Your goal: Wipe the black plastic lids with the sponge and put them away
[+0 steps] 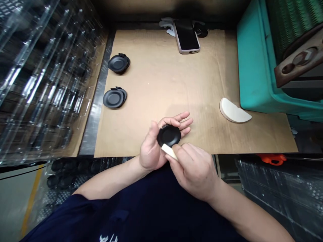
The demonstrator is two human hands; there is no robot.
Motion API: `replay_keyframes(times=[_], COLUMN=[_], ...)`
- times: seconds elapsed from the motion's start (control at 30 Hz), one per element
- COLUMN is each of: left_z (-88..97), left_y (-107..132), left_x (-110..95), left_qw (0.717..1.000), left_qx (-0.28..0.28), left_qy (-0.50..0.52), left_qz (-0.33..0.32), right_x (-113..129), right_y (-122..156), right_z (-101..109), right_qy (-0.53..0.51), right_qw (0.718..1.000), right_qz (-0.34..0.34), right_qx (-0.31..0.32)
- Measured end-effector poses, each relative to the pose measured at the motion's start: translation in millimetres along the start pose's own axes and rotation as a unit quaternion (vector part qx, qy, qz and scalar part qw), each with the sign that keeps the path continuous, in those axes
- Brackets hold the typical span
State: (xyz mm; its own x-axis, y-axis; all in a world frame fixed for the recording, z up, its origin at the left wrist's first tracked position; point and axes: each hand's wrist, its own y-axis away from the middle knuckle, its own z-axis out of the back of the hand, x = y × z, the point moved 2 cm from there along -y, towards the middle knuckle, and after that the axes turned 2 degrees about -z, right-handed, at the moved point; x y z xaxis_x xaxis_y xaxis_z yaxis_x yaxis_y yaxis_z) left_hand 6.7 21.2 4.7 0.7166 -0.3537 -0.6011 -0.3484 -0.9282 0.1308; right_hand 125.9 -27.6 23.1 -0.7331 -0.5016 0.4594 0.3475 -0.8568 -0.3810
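Black compact case (169,135), left hand (150,151), sponge (169,151) at edge

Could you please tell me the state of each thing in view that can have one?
Left hand, palm up, cradling the black compact.
Right hand, pinching the cream sponge piece against the black compact's edge.
Black compact, apparently closed.
Upper compact, lying on the cardboard sheet, apparently closed.
Lower compact, lying there too, apparently closed.
Half-moon sponge, lying on the cardboard sheet.
Phone, face up, screen dark.
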Motion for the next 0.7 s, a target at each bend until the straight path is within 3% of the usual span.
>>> replay_keyframes(times=[0.17,0.33,0.47,0.7], left_z=[1.0,3.6,4.9,8.3], left_y=[1,1,0,0], left_x=[3,2,1,2], left_qw=[1.0,1.0,0.995,0.987], left_qx=[0.018,0.008,0.039,0.043], left_qy=[0.007,-0.004,0.041,0.056], left_qz=[0.015,0.023,0.08,0.146], right_x=[-8,-5,-15,-27], right_y=[7,6,6,0], right_z=[4,1,5,13], right_qy=[0.058,0.039,0.087,0.102], right_qw=[0.997,0.999,0.995,0.994], right_qz=[-0.031,-0.002,-0.01,0.018], right_qx=[-0.028,-0.02,-0.051,-0.028])
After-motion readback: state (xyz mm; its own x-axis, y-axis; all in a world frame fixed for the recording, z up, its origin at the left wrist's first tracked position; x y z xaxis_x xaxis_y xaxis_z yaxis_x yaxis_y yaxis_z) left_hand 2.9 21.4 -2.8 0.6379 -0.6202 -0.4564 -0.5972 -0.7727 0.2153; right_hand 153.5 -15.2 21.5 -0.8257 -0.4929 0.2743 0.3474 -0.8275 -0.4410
